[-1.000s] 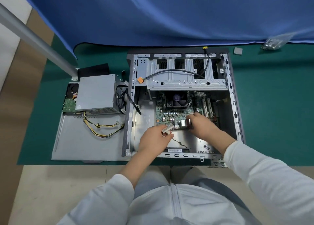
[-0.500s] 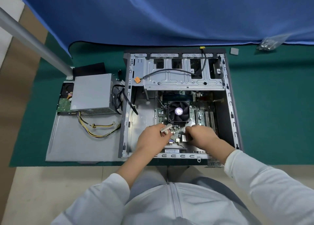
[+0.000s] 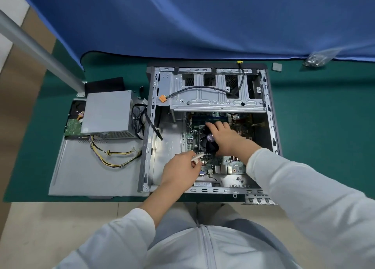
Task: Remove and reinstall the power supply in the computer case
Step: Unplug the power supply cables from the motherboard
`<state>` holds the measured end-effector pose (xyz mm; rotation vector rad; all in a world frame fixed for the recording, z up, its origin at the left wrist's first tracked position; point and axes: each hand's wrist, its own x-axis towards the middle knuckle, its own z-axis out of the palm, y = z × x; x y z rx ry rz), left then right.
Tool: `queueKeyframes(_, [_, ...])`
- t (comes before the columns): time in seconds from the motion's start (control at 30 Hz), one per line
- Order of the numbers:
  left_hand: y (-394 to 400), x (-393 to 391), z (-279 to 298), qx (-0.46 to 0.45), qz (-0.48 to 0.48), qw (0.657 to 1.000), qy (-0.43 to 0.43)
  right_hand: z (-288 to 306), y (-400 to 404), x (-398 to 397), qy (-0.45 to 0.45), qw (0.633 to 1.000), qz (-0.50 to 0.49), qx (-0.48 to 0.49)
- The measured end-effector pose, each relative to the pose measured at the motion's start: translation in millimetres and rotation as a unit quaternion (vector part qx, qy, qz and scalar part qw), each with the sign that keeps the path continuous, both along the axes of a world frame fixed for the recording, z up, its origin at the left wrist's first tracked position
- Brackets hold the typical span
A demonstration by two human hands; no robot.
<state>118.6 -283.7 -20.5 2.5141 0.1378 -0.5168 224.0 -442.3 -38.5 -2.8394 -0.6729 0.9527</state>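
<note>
A: Where is your power supply (image 3: 107,112)?
B: A plain grey metal box, it sits outside the computer case (image 3: 209,126), on the side panel (image 3: 89,173).
A: Your hands?
B: Your left hand (image 3: 180,170) fingers pinch a white connector (image 3: 197,157); your right hand (image 3: 224,138) reaches over the fan (image 3: 207,139), fingers extended

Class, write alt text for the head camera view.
A person's right hand reaches over the black cooler fan inside an open grey metal computer case, while the left hand holds a small white connector. The grey box power supply lies outside, left.
</note>
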Motion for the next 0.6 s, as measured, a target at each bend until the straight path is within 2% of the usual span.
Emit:
queueKeyframes(0.47, [5,3,1,-0.033,-0.033,0.999,-0.007,-6,-8,-10,-0.038,0.999,0.023,0.009])
queueKeyframes(0.53, [11,7,2,-0.018,-0.095,0.995,-0.005,-7,-8,-10,-0.035,0.999,0.02,0.014])
queueKeyframes(0.6, [24,15,5,0.025,-0.202,0.979,-0.019,-7,-11,-9,-0.03,0.999,0.018,0.019])
